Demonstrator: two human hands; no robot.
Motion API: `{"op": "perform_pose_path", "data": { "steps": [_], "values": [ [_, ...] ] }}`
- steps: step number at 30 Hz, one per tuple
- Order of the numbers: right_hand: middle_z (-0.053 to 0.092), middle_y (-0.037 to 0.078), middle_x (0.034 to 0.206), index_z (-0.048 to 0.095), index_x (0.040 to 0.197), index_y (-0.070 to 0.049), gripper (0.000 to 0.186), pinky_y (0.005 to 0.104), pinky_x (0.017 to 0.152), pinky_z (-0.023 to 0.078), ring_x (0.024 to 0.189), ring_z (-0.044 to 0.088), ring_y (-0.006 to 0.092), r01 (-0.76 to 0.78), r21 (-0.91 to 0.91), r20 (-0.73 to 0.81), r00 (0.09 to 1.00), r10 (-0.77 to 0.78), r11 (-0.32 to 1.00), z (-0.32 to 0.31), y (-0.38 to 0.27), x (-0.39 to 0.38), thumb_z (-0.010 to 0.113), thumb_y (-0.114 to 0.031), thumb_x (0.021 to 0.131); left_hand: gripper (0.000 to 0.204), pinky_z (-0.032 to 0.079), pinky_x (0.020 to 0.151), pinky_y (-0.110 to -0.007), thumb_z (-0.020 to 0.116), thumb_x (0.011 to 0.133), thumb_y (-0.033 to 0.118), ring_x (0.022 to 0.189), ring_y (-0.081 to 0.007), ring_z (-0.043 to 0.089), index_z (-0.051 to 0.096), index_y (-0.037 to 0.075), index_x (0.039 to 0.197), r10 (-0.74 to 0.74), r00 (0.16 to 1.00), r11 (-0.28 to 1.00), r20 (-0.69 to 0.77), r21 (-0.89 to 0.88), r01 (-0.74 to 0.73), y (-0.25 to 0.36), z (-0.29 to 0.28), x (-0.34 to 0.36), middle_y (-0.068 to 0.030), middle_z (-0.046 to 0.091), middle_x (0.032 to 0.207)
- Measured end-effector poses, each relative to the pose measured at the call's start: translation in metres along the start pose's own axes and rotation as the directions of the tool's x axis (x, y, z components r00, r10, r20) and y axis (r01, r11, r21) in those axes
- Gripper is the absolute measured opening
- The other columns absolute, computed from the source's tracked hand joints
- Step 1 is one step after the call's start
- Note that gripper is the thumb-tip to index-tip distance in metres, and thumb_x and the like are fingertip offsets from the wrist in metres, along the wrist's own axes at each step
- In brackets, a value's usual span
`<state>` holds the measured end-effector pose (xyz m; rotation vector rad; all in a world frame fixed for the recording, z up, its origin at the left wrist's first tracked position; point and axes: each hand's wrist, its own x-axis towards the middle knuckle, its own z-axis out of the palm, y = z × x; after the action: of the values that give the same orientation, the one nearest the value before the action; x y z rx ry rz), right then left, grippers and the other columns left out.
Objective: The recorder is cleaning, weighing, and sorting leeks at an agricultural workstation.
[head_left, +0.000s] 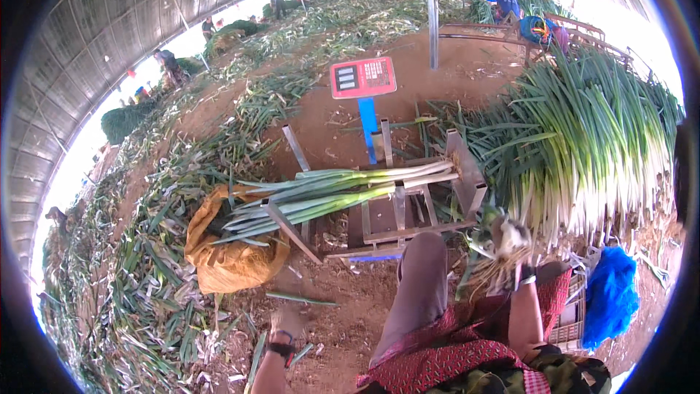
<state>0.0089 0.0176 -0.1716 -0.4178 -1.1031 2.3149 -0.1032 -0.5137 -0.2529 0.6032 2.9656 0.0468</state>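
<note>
My right hand (512,246), at my right knee, grips green onions with trailing roots (494,266); its fingers are partly hidden by them. My left hand (286,323) is low at the left over the soil, blurred, its fingers unclear. In front of me, long green onions (364,190) lie across a metal cradle (467,168) on a scale, white ends to the right. The scale's red display (362,76) stands behind on a blue post. An orange sack (233,273) sits left of the cradle.
A large heap of green onions (590,160) stands at the right, near a blue bundle (609,299) and a crate (565,328). Leaf litter (138,233) covers the left ground. A metal post (430,14) rises behind. Several people (508,4) are farther back in the tunnel.
</note>
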Motion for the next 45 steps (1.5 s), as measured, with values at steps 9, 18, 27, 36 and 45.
{"op": "perform_pose_path", "data": {
  "steps": [9,18,27,36,45],
  "values": [
    [0.065,0.01,0.089,0.057,0.103,0.002,0.028,0.0253,0.066,0.055,0.073,0.063,0.0167,0.064,-0.011,0.233,0.971,-0.059,0.998,0.101,-0.084,0.01,0.065,-0.014,0.081,0.038,0.05,0.069,-0.043,0.063,0.081,0.044,0.078,-0.0348,0.065,0.069,0.01,0.097,0.156,0.971,0.945,-0.181,-0.257,-0.2,0.023,0.04,0.074,-0.0161,0.067,0.082],
    [0.064,0.009,0.087,0.057,0.105,0.004,0.033,0.0238,0.063,0.054,0.071,0.062,0.0156,0.047,-0.109,0.268,0.963,-0.016,0.993,0.159,-0.068,0.075,0.067,-0.016,0.081,0.021,0.049,0.064,-0.047,0.056,0.088,0.026,0.07,-0.0377,0.063,0.069,0.01,0.092,-0.033,0.953,0.908,-0.302,-0.407,-0.098,0.043,0.053,0.056,-0.0182,0.064,0.071],
    [0.064,0.007,0.084,0.059,0.104,0.0,0.034,0.028,0.064,0.053,0.07,0.063,0.0158,0.417,-0.733,0.433,0.895,-0.105,0.538,0.186,0.025,0.191,0.07,-0.009,0.073,0.022,0.048,0.061,-0.046,0.058,0.088,0.03,0.072,-0.0392,0.062,0.066,0.009,0.086,-0.101,0.991,0.874,-0.091,-0.483,0.045,0.049,0.074,0.067,-0.018,0.064,0.076],
    [0.062,0.02,0.103,0.035,0.135,0.001,0.056,0.0384,0.075,0.053,0.092,0.064,0.0291,0.792,-0.512,0.746,0.602,0.285,-0.333,0.176,0.17,0.222,0.052,-0.007,0.083,0.013,0.051,0.068,-0.041,0.066,0.083,0.017,0.079,-0.0342,0.064,0.067,0.009,0.093,-0.113,0.991,0.851,-0.075,-0.521,0.058,0.066,0.043,0.105,-0.0145,0.066,0.086],
    [0.055,0.01,0.078,0.037,0.139,-0.003,0.055,0.0354,0.049,0.045,0.064,0.056,0.0214,0.808,-0.022,0.711,0.427,0.559,-0.588,0.071,0.269,0.222,0.051,-0.013,0.086,0.037,0.044,0.09,-0.044,0.068,0.08,0.015,0.105,-0.0346,0.054,0.057,0.006,0.114,0.155,0.94,0.922,-0.304,-0.297,-0.248,0.083,0.028,0.189,-0.0159,0.058,0.113]
  ]
}}
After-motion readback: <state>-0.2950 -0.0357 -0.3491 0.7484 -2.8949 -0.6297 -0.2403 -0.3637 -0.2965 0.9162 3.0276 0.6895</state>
